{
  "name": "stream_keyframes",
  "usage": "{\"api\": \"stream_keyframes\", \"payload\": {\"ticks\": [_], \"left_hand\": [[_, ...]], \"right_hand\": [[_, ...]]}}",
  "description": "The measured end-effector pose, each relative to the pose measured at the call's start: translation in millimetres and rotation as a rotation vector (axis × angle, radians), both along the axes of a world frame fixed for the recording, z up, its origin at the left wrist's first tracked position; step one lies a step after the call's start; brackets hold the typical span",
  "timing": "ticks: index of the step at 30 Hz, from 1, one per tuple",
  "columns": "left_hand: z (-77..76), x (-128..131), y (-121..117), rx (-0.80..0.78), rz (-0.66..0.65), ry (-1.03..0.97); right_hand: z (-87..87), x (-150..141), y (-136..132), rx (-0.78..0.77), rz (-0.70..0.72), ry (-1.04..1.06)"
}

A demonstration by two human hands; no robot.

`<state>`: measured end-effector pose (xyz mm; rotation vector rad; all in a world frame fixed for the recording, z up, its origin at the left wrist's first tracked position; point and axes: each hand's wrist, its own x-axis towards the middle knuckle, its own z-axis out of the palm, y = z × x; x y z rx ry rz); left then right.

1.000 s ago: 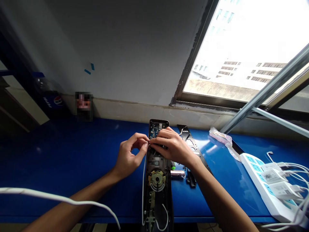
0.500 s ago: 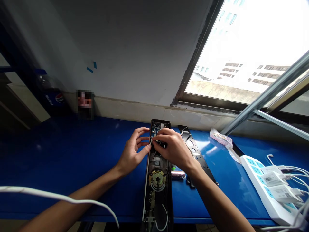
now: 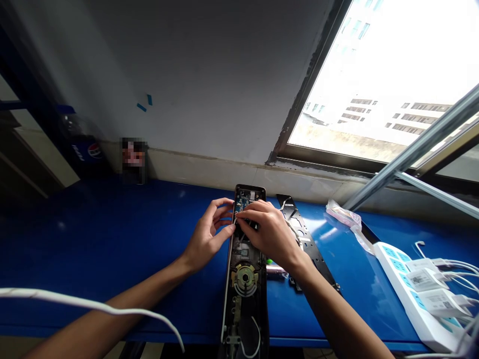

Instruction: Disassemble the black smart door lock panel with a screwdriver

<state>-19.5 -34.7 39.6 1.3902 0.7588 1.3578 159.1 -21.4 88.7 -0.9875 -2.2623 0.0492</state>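
A long, narrow black device casing [image 3: 231, 271] runs away from me over the blue table's front edge, its open side up. Inside it I see a blue circuit board [image 3: 242, 200] at the far end, a round speaker [image 3: 245, 277] nearer me and a loose white wire [image 3: 257, 333] at the near end. My left hand [image 3: 209, 232] grips the casing's left rim with curved fingers and thumb. Over the lower part of the board, my right hand [image 3: 267, 227] has thumb and index finger pinched together. Whatever lies between those fingertips is too small to make out.
Right of the casing lie a perforated black panel [image 3: 314, 249] with a cable and a pinkish cylinder [image 3: 276, 271]. A white power strip [image 3: 400, 294] with plugged chargers stands farther right, near a plastic wrapper [image 3: 342, 213]. A white cable [image 3: 93, 306] crosses the left foreground.
The view has shifted very slightly. Both hands keep nearly the same position at the casing, with the right fingers still pinched over the board.
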Motion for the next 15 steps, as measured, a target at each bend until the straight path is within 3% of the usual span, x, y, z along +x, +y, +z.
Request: {"api": "stream_keyframes", "payload": {"ticks": [15], "left_hand": [[-2.0,-2,1,-0.02,-0.02,-0.069]], "right_hand": [[8.7,-10,-7,-0.055,-0.082,-0.068]]}}
